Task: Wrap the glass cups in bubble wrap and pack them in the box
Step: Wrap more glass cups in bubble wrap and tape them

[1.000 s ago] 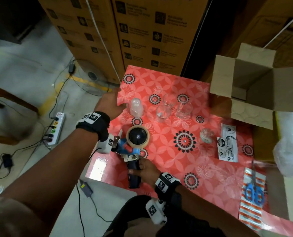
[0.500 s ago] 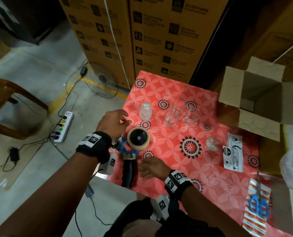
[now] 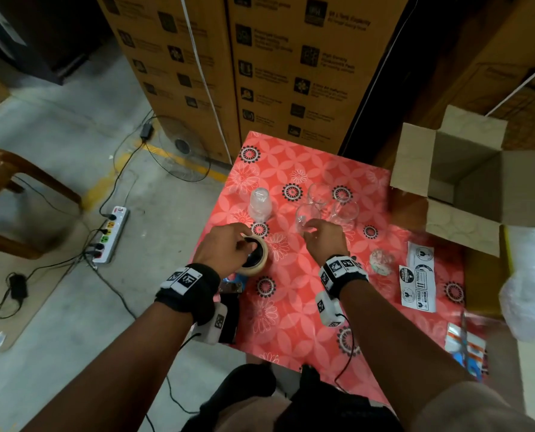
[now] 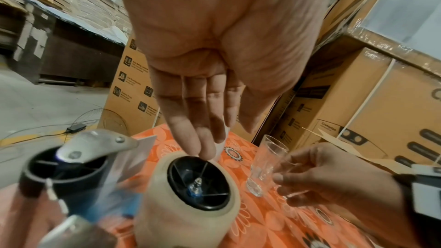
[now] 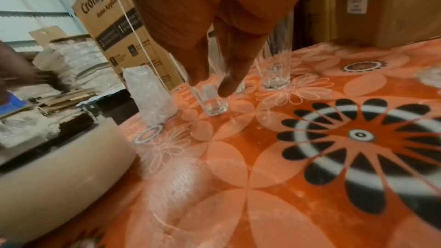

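Reaching for bare glass cup (image 3: pixel 302 218) just ahead of right hand (image 3: pixel 324 241), fingers curling round it, grip not sure. Left hand (image 3: pixel 225 249) fingertips rest on tape roll (image 3: pixel 255 255), relaxed. Next: lift cup, bring to bubble wrap.

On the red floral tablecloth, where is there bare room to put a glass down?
Free: the near middle of the tablecloth, between the tape dispenser and the label sheet; also the far strip behind the glasses. Crowded: around the wrapped glass, bare glasses and both hands. The right edge is taken by the open box.
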